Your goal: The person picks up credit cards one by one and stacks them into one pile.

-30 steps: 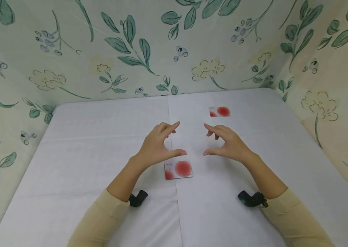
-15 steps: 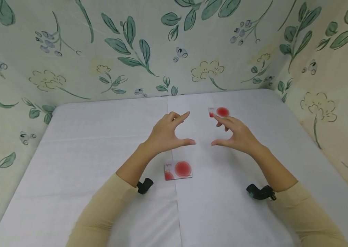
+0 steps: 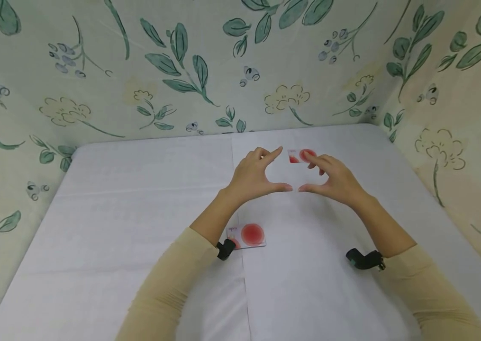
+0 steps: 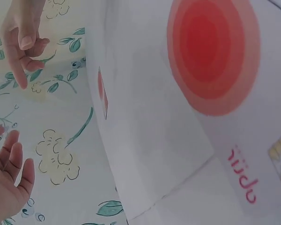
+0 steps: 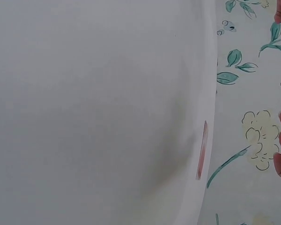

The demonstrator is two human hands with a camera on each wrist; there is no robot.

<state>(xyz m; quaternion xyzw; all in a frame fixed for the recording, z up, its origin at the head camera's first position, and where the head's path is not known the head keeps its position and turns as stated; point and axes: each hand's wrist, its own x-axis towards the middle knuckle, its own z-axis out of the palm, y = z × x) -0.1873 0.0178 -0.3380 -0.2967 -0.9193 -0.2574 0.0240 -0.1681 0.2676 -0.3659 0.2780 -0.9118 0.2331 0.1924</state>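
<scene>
My left hand [image 3: 252, 179] is raised over the table, thumb and index finger spread apart in a C shape, with nothing in the grasp. Facing it, my right hand [image 3: 337, 182] makes a mirrored C, also holding nothing; the two thumb tips nearly meet. A white card with red circles, the far card [image 3: 294, 157], lies behind the hands, and the right index finger overlaps it in the head view. Nearer the person lies a similar near card [image 3: 252, 234], its left corner partly covered by the left wrist's black camera [image 3: 225, 249]. It looms large, its circle [image 4: 213, 51] showing, in the left wrist view.
A white cloth covers the table [image 3: 138, 227], with a seam running down the middle. Floral fabric walls [image 3: 206, 57] stand behind and at the right. A second black camera [image 3: 365, 259] sits on the right wrist.
Both hands have moved forward and to the right, the left further, so the gap between them has narrowed. The right index finger now overlaps the far card. Both cards have stayed put.
</scene>
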